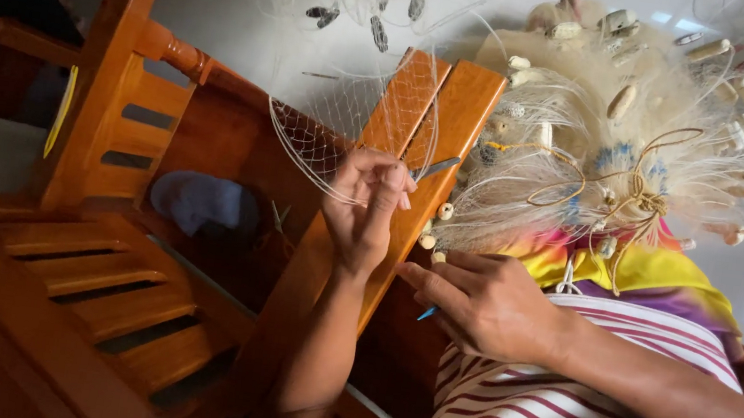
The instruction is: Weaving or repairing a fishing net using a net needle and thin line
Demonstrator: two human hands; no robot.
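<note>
1. At the far left, a wooden chair with slatted back and seat fills the view, lit warm orange-brown.
2. A blue cloth lies on the dark seat just right of the chair's slats.
3. A wooden rail runs diagonally up through the middle, from lower left to upper right.
4. A fine white net drapes over the rail's upper end, its mesh stretched across the wood and edged by a pale cord.
5. The left hand rests against the rail, fingers curled narrow and pinching the net's mesh against the wood.
6. A thin grey tool pokes out just right of that hand's fingertips; whether the hand holds it cannot be told.
7. The right hand sits lower and just beside the left, fingers loosely closed around a small blue needle whose tip shows beneath the hand.
8. Small pale beads hang on the net between the two hands.
9. To the right, the heaped net lies piled in the person's lap, studded with oblong floats and tied with tan cord.
10. Below it shows a bright multicoloured cloth and a striped shirt.
</note>
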